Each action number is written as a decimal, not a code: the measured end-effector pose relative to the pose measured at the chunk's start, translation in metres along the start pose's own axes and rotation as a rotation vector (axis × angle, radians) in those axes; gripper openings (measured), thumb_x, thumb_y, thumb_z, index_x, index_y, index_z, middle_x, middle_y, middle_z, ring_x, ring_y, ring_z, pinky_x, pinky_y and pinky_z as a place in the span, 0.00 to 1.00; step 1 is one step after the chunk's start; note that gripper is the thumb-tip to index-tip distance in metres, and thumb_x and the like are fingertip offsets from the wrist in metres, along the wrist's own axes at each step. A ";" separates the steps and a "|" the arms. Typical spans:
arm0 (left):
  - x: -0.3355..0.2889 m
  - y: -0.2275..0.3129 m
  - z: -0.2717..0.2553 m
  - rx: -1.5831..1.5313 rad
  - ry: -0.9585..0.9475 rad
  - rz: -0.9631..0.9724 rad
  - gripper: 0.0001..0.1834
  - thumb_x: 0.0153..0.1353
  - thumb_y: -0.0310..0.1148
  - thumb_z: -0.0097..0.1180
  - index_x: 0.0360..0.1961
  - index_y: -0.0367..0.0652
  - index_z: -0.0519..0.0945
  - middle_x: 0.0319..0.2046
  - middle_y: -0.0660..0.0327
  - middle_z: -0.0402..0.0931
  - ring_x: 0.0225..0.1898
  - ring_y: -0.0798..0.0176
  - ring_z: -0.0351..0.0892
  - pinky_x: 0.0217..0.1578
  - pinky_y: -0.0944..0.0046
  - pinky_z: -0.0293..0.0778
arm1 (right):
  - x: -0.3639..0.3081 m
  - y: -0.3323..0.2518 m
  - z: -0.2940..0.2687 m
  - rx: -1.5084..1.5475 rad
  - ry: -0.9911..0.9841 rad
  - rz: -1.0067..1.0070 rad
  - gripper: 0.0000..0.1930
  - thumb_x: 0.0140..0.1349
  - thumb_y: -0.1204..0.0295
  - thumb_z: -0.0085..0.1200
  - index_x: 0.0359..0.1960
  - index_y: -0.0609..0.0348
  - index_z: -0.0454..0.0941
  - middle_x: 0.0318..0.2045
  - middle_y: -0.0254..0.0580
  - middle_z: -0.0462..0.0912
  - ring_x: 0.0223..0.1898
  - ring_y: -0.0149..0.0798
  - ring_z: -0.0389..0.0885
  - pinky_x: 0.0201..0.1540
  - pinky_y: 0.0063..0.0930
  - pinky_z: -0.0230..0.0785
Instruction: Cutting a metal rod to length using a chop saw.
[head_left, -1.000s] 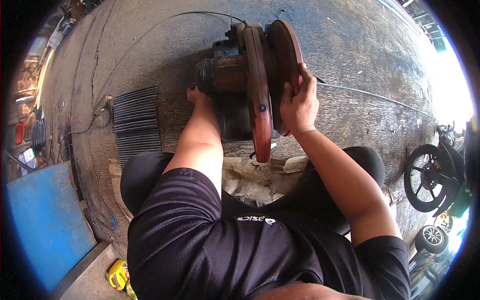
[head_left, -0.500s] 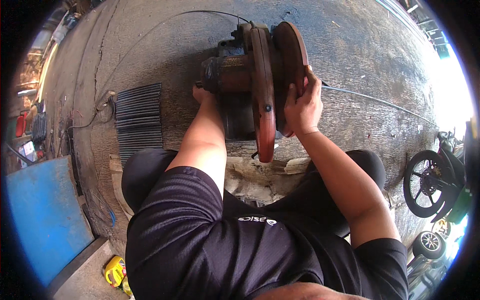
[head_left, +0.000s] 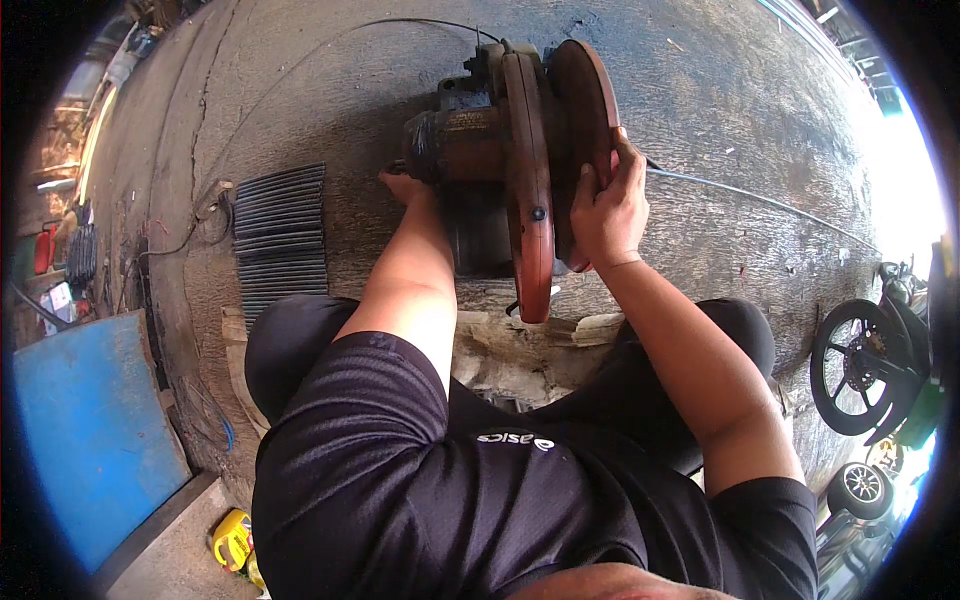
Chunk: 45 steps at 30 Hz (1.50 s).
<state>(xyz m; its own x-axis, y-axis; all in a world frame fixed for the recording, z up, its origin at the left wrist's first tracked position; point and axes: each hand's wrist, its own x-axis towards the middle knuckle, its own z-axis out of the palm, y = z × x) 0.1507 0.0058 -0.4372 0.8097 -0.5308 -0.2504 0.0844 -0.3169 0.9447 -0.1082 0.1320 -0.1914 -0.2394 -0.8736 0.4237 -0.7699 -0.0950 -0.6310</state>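
Observation:
A cut-off saw point(head_left: 470, 150) with a worn reddish-brown handle point(head_left: 533, 250) and round disc guard point(head_left: 585, 100) stands on the floor before my crossed legs. My right hand point(head_left: 612, 212) lies against the guard's right side, thumb and fingers bent around something hidden there. A long thin metal rod point(head_left: 760, 198) runs rightward from just behind those fingers. Left of the motor, my left hand point(head_left: 403, 186) reaches low with its fingers curled; the motor partly covers it, and what it grips cannot be made out. Short dark metal rods point(head_left: 282, 235) lie side by side on the left.
A black cable point(head_left: 330, 38) curves over the floor from the saw's back. A blue panel point(head_left: 95, 430) and a yellow bottle point(head_left: 232, 540) are at the left. A motorcycle wheel point(head_left: 850, 368) stands at the right. Beige cloth or sacking point(head_left: 530, 350) lies between my legs.
Almost nothing differs. My left hand has shifted very slightly leftward beside the motor, and the right hand stays against the guard.

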 end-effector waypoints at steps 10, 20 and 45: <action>0.012 -0.018 0.004 0.154 0.058 0.099 0.25 0.54 0.23 0.58 0.53 0.36 0.66 0.45 0.47 0.74 0.43 0.53 0.79 0.39 0.56 0.78 | 0.026 -0.008 -0.007 -0.044 -0.032 0.016 0.24 0.57 0.72 0.51 0.56 0.60 0.62 0.48 0.52 0.71 0.45 0.56 0.77 0.43 0.43 0.73; -0.026 0.036 -0.007 -0.100 -0.056 -0.099 0.32 0.57 0.23 0.56 0.61 0.40 0.54 0.55 0.44 0.63 0.47 0.42 0.75 0.36 0.50 0.85 | 0.074 -0.022 -0.018 -0.055 -0.012 0.007 0.22 0.54 0.69 0.53 0.51 0.57 0.65 0.45 0.53 0.74 0.43 0.60 0.77 0.44 0.49 0.72; -0.020 0.024 -0.003 -0.131 -0.067 -0.109 0.27 0.58 0.17 0.49 0.58 0.41 0.57 0.56 0.46 0.61 0.51 0.45 0.72 0.39 0.52 0.85 | 0.068 -0.022 -0.019 -0.014 0.006 0.031 0.21 0.54 0.69 0.54 0.49 0.57 0.65 0.43 0.52 0.74 0.42 0.60 0.78 0.43 0.49 0.72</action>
<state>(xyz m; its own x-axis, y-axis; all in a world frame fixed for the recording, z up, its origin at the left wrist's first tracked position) 0.1381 0.0113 -0.4085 0.7511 -0.5517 -0.3626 0.2480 -0.2732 0.9294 -0.1187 0.0836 -0.1363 -0.2668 -0.8733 0.4076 -0.7704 -0.0609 -0.6347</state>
